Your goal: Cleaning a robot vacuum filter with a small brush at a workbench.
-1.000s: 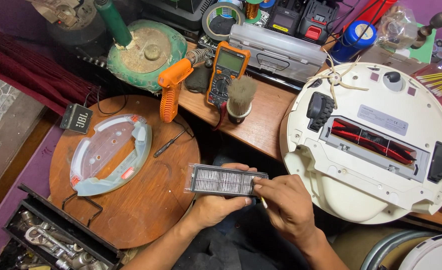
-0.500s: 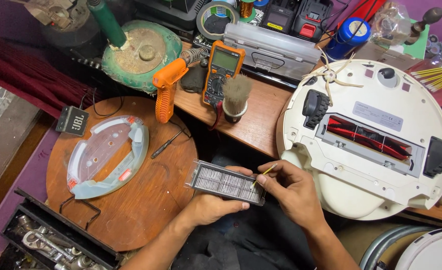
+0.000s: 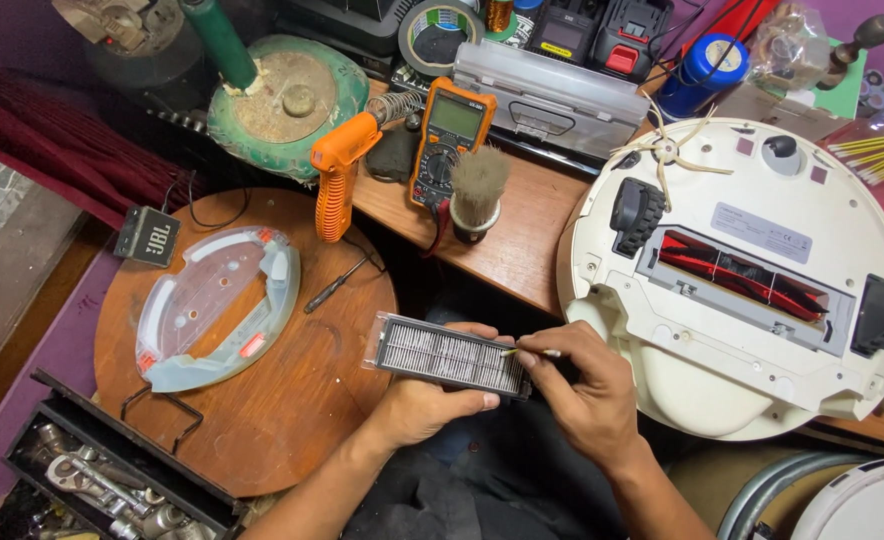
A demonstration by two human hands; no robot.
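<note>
My left hand (image 3: 424, 405) grips a long rectangular pleated filter (image 3: 449, 355) from below, holding it level over the gap between the round wooden stool and the bench. My right hand (image 3: 587, 385) pinches a thin pale stick (image 3: 532, 352) and touches its tip to the filter's right end. An upturned white robot vacuum (image 3: 752, 270) with a red roller brush lies just to the right on the bench.
A clear crescent-shaped tray (image 3: 212, 305) and a small screwdriver (image 3: 337, 285) lie on the round wooden stool (image 3: 302, 420). An orange soldering gun (image 3: 340, 170), a multimeter (image 3: 452, 140) and a shaving-type brush (image 3: 477, 195) sit on the bench. A black toolbox (image 3: 112, 470) of sockets stands lower left.
The filter has tilted and shifted slightly right, and my right hand has come onto its right end with the thin stick.
</note>
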